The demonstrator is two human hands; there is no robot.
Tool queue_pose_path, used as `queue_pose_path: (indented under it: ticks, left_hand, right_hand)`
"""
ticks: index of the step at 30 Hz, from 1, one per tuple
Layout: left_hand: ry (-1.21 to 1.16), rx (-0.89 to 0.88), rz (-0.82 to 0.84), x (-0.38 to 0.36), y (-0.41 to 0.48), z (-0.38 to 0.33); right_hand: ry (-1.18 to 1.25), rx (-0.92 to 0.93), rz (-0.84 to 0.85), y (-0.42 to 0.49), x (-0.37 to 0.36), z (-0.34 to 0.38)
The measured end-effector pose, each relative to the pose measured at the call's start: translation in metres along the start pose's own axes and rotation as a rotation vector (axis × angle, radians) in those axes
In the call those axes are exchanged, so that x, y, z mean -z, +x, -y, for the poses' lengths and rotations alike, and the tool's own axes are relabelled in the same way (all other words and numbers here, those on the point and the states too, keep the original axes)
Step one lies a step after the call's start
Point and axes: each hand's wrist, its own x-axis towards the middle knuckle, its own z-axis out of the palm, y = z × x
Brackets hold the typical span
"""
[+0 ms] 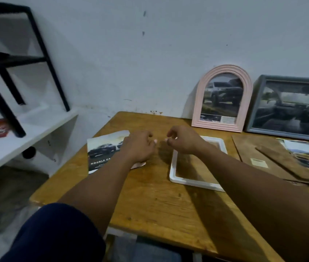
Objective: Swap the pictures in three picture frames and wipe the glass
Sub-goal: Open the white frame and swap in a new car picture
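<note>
Lying flat at left of table [149,205]: car print [102,150]. Thin paper, light, floppy, creases easily; lift by edges, support from below. Left hand [139,146] over its right edge, fingers loosely curled, nothing gripped. Right hand [184,140] likewise, above white frame [174,167], flat mid-table: light, rigid; glazing probably fragile, smudge-prone; hold by rim. Pink arched frame [221,99], grey frame [289,104] lean on wall [149,53].

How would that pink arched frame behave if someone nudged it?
The pink arched frame probably tips easily, since it seems only to lean against the wall. Its front looks glazed, so a fall onto the table might crack it.
</note>
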Motion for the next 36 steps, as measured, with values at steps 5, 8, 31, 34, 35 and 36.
queue_pose_path:
  ticks: [5,8,31,34,35,36]
  left_hand:
    - [0.118,0.156,-0.103,0.018,-0.018,0.063]
    - [0.202,0.292,-0.091,0.018,-0.026,0.091]
    - [-0.309,0.013,-0.164,-0.016,-0.006,-0.011]
    - [-0.305,-0.081,-0.055,-0.029,-0.006,-0.049]
    - [-0.283,-0.123,-0.021,-0.034,-0.007,-0.058]
    - [-0.259,-0.157,0.019,-0.038,-0.009,-0.064]
  right_hand:
    - [-0.069,-0.065,0.133,0.015,-0.039,0.061]
    - [-0.094,-0.098,0.129,0.016,-0.056,0.078]
    - [0.549,-0.359,-0.043,-0.028,0.049,-0.024]
    - [0.570,-0.500,-0.036,-0.054,0.067,-0.065]
    - [0.549,-0.534,-0.008,-0.063,0.068,-0.075]
    - [0.509,-0.551,0.023,-0.072,0.068,-0.082]
